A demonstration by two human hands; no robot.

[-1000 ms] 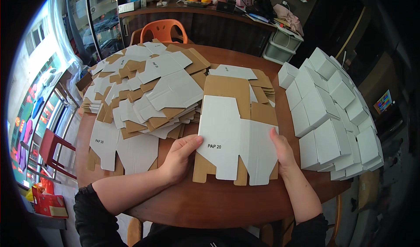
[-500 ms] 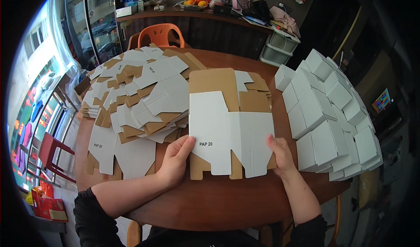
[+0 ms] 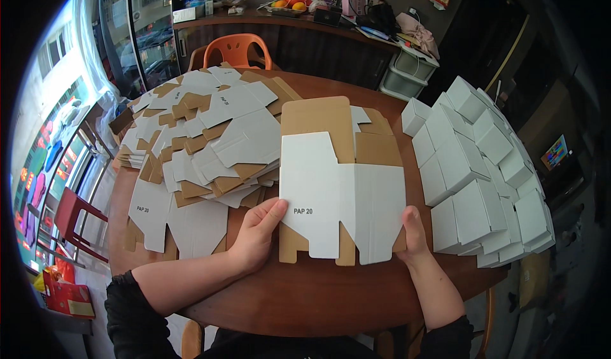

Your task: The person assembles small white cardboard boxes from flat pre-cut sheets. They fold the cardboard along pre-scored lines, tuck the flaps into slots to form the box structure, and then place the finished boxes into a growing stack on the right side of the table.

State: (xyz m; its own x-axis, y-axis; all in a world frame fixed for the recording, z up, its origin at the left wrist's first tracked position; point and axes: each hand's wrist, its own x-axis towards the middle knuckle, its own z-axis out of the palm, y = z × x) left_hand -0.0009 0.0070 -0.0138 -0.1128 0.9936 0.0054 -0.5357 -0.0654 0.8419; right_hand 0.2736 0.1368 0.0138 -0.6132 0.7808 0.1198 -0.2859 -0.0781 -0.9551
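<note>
Between my hands, above the table's near half, is a folded-flat cardboard box blank (image 3: 310,181), white outside and brown inside, with notched flaps at its lower edge. My left hand (image 3: 258,232) pinches its left edge, thumb in front and fingers behind. At the opposite edge, my right hand (image 3: 414,235) holds the lower right corner, its thumb pointing up beside the edge and its fingers partly hidden behind the cardboard. A heap of similar flat box blanks (image 3: 245,136) spreads over the table to the left, and a few more lie partly hidden behind the held one.
Folded white boxes (image 3: 455,155) are stacked along the right side of the brown table (image 3: 299,302). An orange chair (image 3: 237,50) stands beyond the far edge. Behind it runs a cluttered counter (image 3: 254,19) with fruit and bags. A red stool (image 3: 79,219) is at the left.
The held box blank has shifted slightly right and its right panel has swung a little wider. My right thumb has moved off the white face to the edge.
</note>
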